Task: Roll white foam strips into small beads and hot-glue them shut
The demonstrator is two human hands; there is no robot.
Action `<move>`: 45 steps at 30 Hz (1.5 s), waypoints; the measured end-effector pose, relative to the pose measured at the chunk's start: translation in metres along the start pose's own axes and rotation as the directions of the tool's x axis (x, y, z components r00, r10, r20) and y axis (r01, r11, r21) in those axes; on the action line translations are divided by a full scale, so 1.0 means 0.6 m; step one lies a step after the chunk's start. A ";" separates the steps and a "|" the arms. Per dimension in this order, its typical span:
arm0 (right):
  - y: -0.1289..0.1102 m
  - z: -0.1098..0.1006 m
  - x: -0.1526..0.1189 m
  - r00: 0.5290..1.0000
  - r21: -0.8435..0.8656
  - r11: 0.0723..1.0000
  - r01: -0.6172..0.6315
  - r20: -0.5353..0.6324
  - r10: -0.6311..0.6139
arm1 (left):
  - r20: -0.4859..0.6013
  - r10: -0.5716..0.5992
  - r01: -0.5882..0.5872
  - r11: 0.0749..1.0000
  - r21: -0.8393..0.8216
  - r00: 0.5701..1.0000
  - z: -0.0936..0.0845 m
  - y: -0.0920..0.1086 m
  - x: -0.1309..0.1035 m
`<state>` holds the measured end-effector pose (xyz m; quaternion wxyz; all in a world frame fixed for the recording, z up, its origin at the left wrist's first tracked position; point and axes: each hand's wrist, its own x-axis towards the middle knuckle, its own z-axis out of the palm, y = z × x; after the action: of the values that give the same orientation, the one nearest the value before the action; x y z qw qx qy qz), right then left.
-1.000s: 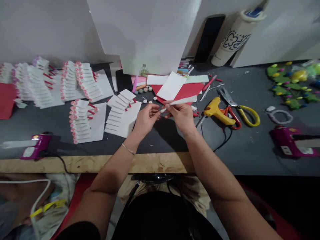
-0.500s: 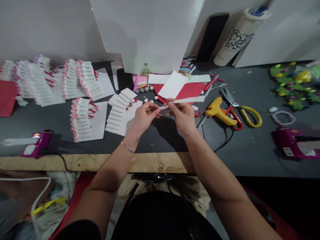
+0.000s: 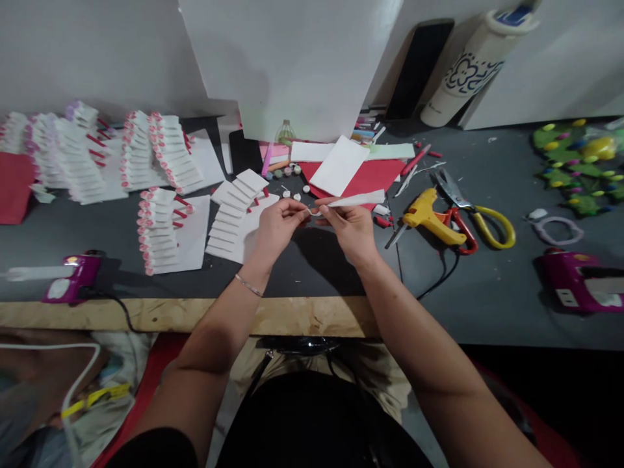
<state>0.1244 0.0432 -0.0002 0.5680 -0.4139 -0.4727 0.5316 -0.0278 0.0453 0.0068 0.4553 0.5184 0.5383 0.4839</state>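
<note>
A thin white paper strip (image 3: 358, 199) runs between my two hands, above the dark table. My left hand (image 3: 280, 227) pinches its narrow left end between thumb and fingertips. Close beside it, my right hand (image 3: 351, 233) grips the strip, whose wider part sticks out to the right past the fingers. Behind the hands a white card (image 3: 340, 165) lies on a red sheet (image 3: 371, 177). Left of my left hand are folded white pieces (image 3: 225, 224) in an overlapping row on white card.
A yellow glue gun (image 3: 429, 218) and red-yellow scissors (image 3: 480, 218) lie to the right. Pink-edged folded pieces (image 3: 158, 227) stand in rows at the left. A white bottle (image 3: 468, 71) and black phone (image 3: 419, 68) stand at the back. Purple devices (image 3: 75, 278) sit at both sides.
The strip's free right end has shifted left and turned to show more of its width. My hands have moved only slightly, both still pinching it.
</note>
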 end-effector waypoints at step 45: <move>0.022 0.003 0.010 0.993 0.211 0.971 -0.108 -0.013 0.113 | 0.169 -0.253 0.284 0.938 -0.198 0.953 0.001 0.009 0.001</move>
<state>0.1199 0.0504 -0.0123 0.5838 -0.3839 -0.3830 0.6042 -0.0264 0.0461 0.0120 0.6086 0.4192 0.5137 0.4360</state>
